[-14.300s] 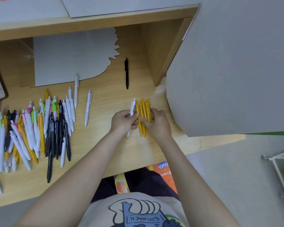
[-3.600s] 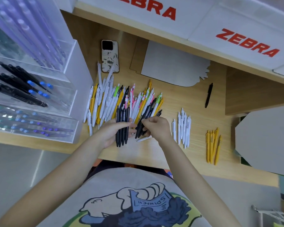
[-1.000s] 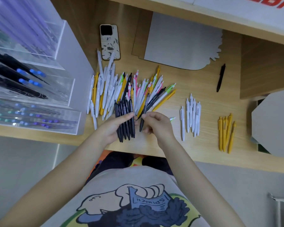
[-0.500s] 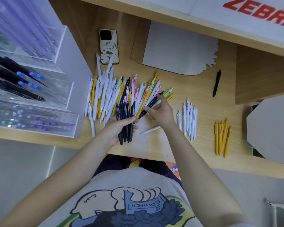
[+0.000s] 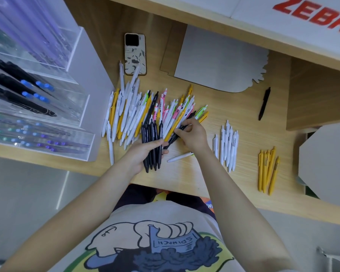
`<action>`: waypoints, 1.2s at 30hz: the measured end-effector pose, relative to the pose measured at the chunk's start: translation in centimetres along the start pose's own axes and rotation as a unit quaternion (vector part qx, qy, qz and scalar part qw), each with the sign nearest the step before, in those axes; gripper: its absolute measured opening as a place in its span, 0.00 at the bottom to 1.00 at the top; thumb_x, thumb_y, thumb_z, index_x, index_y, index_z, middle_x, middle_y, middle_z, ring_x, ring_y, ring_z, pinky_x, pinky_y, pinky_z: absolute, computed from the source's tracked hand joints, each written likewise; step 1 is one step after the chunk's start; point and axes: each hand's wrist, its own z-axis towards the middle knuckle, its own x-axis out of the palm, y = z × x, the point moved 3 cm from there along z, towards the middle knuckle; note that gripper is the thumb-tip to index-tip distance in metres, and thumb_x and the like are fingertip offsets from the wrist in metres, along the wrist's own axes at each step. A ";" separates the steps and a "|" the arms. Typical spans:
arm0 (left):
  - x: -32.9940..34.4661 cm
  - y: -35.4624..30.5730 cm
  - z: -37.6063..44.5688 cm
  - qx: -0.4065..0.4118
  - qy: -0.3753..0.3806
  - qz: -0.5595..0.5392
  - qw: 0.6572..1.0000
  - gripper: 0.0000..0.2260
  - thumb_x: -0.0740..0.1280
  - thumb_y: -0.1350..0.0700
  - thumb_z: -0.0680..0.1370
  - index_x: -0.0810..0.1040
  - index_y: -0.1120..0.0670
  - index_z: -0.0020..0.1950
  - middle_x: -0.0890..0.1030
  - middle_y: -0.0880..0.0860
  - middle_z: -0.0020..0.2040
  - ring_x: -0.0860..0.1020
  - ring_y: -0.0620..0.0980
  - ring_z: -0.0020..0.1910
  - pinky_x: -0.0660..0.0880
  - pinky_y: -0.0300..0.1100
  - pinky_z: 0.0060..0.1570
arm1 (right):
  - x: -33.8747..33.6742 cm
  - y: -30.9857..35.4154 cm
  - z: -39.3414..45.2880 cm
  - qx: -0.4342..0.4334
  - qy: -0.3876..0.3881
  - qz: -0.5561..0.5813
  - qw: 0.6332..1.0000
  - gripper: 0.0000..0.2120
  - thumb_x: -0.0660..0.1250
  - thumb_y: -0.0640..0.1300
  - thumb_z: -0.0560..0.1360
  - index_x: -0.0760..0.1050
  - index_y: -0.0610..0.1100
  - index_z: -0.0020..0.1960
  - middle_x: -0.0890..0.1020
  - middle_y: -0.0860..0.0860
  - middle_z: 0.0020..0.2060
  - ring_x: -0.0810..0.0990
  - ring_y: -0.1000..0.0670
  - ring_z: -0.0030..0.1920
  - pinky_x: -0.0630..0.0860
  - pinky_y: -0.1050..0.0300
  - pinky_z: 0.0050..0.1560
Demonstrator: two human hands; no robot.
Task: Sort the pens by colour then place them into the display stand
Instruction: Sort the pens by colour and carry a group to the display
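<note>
On a pale wood-grain counter [image 5: 234, 118] beside a clear acrylic display stand [image 5: 47, 107], the left hand [image 5: 139, 156] grips a bundle of matte black pens [image 5: 152, 134] while the right hand [image 5: 192, 134] pinches another black pen [image 5: 172, 139] at the mixed pile [image 5: 137, 112].

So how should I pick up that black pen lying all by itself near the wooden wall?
Pinch the lone black pen around the middle of its barrel, coming straight down from above. It lies flat on the desk with bare wood on both long sides, so fingers fit either side.
</note>
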 end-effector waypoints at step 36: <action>3.4 2.9 1.1 -0.024 -0.079 -0.054 0.995 0.17 0.77 0.60 0.73 0.81 0.65 0.59 0.85 0.63 0.49 0.85 0.56 0.51 0.79 0.51 0.58 | -4.4 0.0 2.8 -0.003 0.058 -0.019 0.998 0.20 0.71 0.46 0.76 0.71 0.48 0.65 0.77 0.50 0.36 0.74 0.51 0.32 0.70 0.57 0.35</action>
